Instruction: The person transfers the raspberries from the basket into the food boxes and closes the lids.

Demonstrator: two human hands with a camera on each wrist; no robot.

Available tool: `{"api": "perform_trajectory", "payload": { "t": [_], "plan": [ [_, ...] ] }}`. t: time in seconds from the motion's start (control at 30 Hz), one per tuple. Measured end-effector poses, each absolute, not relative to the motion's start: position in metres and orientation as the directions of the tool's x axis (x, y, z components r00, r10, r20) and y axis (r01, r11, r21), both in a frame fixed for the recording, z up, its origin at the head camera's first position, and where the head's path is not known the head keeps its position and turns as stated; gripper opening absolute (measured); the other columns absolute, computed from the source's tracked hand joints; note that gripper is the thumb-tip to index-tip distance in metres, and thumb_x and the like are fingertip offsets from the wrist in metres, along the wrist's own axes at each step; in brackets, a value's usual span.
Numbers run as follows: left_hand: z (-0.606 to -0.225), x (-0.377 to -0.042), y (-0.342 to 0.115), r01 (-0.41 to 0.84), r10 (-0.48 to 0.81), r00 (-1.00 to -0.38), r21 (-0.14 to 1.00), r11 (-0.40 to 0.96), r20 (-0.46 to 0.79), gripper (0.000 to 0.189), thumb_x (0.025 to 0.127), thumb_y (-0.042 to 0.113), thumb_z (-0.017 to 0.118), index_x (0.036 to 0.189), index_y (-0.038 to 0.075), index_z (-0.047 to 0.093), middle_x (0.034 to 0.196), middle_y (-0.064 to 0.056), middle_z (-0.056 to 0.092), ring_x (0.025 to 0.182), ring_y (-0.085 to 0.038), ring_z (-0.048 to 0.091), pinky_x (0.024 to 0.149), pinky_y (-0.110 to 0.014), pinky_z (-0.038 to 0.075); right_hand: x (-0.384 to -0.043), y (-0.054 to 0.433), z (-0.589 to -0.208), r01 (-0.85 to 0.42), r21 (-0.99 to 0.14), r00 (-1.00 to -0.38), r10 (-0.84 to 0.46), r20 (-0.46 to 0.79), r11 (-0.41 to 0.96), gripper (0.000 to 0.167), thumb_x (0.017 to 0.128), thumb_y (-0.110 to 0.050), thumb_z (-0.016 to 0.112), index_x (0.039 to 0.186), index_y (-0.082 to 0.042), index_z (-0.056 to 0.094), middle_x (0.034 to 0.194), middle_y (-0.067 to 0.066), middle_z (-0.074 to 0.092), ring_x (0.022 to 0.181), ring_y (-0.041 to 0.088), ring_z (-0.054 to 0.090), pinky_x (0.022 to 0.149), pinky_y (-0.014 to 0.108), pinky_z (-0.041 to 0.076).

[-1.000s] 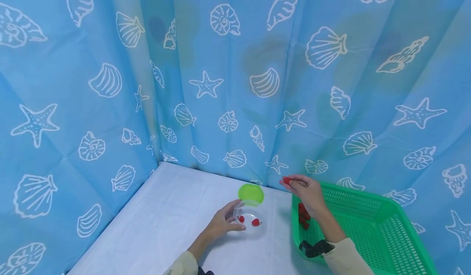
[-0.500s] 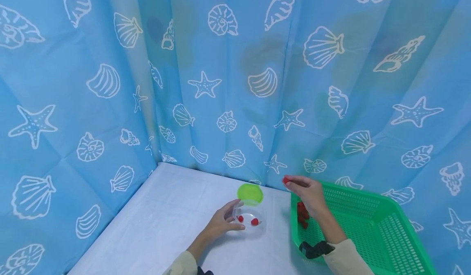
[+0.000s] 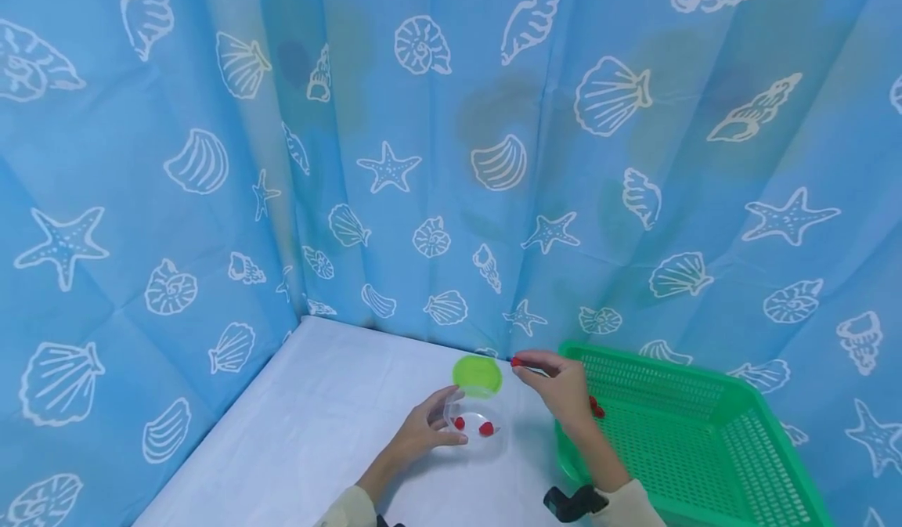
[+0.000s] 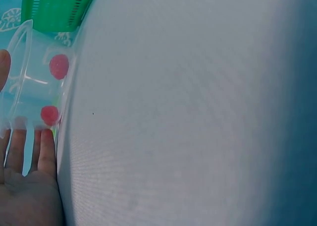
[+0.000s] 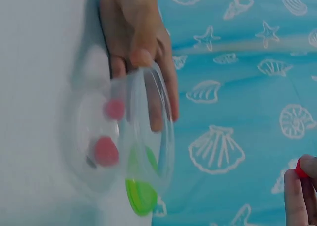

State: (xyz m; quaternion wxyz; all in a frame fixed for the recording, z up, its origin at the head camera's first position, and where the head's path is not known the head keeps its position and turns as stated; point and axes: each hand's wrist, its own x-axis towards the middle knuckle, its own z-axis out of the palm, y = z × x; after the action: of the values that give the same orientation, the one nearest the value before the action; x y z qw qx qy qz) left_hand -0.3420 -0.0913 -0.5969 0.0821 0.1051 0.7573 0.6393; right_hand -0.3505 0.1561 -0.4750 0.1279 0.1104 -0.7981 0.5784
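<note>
My left hand (image 3: 420, 428) grips a clear plastic tub (image 3: 496, 450), thumb on the near side and fingers round the left. Inside the tub lie two red berry-like pieces (image 3: 486, 429), rounded and rough in the left wrist view. Up and to the right of the tub, my right hand (image 3: 564, 392) pinches another red berry-like piece (image 5: 300, 169) between thumb and fingertips. A bright green round lid (image 3: 477, 373) is just behind the tub.
On the right stands a green mesh basket (image 3: 705, 464), with several red pieces (image 3: 597, 409) by its left wall, partly hidden by the right arm. A blue shell-print curtain (image 3: 395, 198) walls the white-covered table (image 3: 317, 417) at the back and left.
My right hand, with the red berry-like piece, has moved left and slightly down, from the basket's edge toward the tub. The left hand keeps its hold on the tub.
</note>
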Motion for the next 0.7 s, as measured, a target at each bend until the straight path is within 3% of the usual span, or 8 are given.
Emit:
{"api": "perform_trajectory", "payload": {
  "t": [0.2,0.43,0.7],
  "plan": [
    [-0.598,-0.34,-0.091,0.046,0.246,-0.969,0.985,0.167,0.003,0.089,0.075,0.032,0.085,0.15,0.024,0.038,0.144,0.005,0.049,0.135,-0.027,0.044,0.101,-0.038,0.046,-0.344,0.133,-0.489,-0.387,-0.879,-0.921,-0.067,0.384,0.277,0.021,0.083,-0.009,0.077,0.104,-0.008,0.075,0.104,0.005,0.072,0.099,0.023,0.068,0.082,0.032,0.056],
    [-0.598,-0.34,-0.092,0.05,0.247,-0.969,0.985,0.166,0.007,0.089,0.075,0.031,0.085,0.15,0.024,0.038,0.146,0.004,0.048,0.136,-0.028,0.042,0.101,-0.037,0.046,-0.336,0.108,-0.511,-0.338,-0.864,-0.937,-0.043,0.348,0.374,0.021,0.08,-0.012,0.081,0.1,-0.019,0.077,0.099,-0.005,0.071,0.097,0.016,0.068,0.081,0.028,0.056],
    [-0.597,-0.343,-0.094,0.057,0.264,-0.964,0.987,0.148,0.016,0.084,0.077,0.028,0.084,0.148,0.025,0.041,0.149,-0.002,0.044,0.134,-0.029,0.044,0.102,-0.04,0.045,-0.333,0.091,-0.532,-0.36,-0.86,-0.93,-0.064,0.362,0.361,0.02,0.08,-0.007,0.08,0.1,-0.007,0.076,0.097,-0.002,0.07,0.095,0.016,0.069,0.077,0.026,0.057]
  ]
}}
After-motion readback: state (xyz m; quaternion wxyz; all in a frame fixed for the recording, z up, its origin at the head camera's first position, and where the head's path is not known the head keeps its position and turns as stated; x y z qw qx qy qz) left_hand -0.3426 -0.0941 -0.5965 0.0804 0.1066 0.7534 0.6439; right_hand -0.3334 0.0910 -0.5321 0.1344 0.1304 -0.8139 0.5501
